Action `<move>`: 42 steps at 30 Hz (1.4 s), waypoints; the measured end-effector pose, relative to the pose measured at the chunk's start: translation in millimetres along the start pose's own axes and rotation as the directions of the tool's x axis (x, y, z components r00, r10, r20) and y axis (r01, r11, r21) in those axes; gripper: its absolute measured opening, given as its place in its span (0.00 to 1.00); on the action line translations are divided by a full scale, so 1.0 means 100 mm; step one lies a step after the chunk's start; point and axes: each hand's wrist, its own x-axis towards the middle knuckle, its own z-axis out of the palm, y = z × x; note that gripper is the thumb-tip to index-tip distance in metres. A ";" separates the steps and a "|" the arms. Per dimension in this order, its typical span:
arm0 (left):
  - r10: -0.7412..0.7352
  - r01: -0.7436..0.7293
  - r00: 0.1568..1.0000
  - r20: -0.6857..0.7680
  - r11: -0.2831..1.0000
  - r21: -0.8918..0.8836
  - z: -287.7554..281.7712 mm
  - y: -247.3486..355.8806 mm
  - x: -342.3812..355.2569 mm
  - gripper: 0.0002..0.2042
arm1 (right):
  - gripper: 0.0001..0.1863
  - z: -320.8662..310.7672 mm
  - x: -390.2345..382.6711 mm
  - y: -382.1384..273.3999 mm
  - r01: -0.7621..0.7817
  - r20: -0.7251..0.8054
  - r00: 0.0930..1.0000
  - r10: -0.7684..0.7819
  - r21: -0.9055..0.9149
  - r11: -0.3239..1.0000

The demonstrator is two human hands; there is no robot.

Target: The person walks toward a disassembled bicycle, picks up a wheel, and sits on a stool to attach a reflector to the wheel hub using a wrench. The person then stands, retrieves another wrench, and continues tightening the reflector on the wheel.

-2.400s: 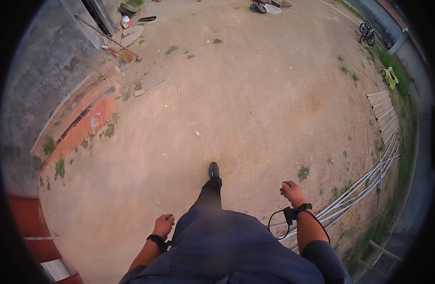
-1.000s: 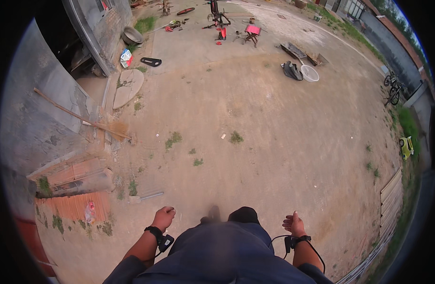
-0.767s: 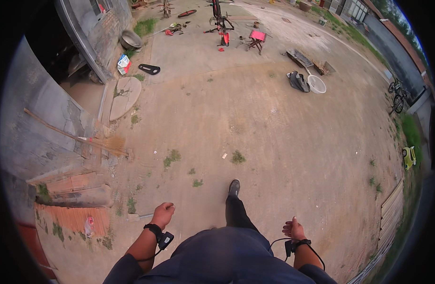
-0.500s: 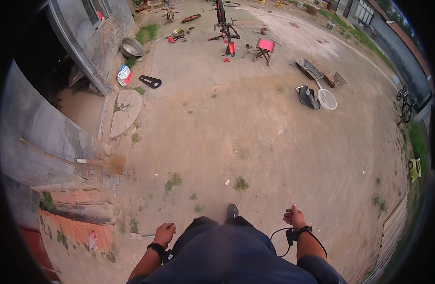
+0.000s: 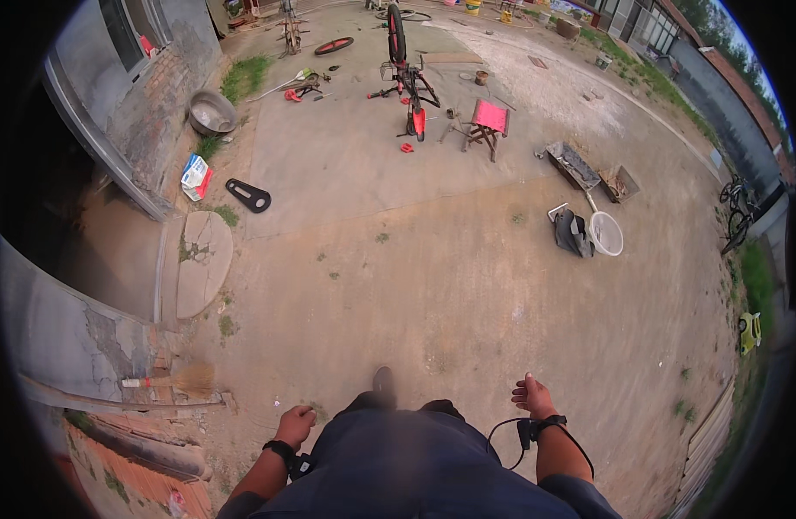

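Short of the upturned bicycle (image 5: pixel 408 80), wheel (image 5: pixel 344 41) left of it seemingly unfitted; left hand (image 5: pixel 295 425) curled, hold unclear; right hand (image 5: pixel 536 400) open, empty.

1) left hand (image 5: pixel 296 424) hangs beside the torso (image 5: pixel 398 467), fingers curled into a loose fist
2) right hand (image 5: pixel 535 398) sits slightly farther forward, thumb raised, fingers loosely spread
3) both forearms (image 5: pixel 564 454) reach forward, well apart

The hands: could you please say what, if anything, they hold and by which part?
Nothing is visibly held: left hand loosely curled, right hand partly open.
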 end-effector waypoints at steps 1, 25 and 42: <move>0.022 -0.022 1.000 -0.014 1.000 0.020 -0.05 0.34 0.21 0.17 | 0.32 0.04 0.04 -0.13 -0.019 -0.001 1.000 0.019 0.015 1.000; -0.167 0.161 0.981 -0.094 0.985 -0.069 0.05 4.82 3.55 0.18 | 0.23 1.57 3.78 -5.99 0.181 0.131 0.973 -0.192 0.090 0.979; 0.010 -0.014 0.999 0.053 0.997 0.076 -0.57 7.95 6.61 0.18 | 0.22 2.43 4.67 -7.88 -0.043 -0.046 0.998 0.053 0.189 0.981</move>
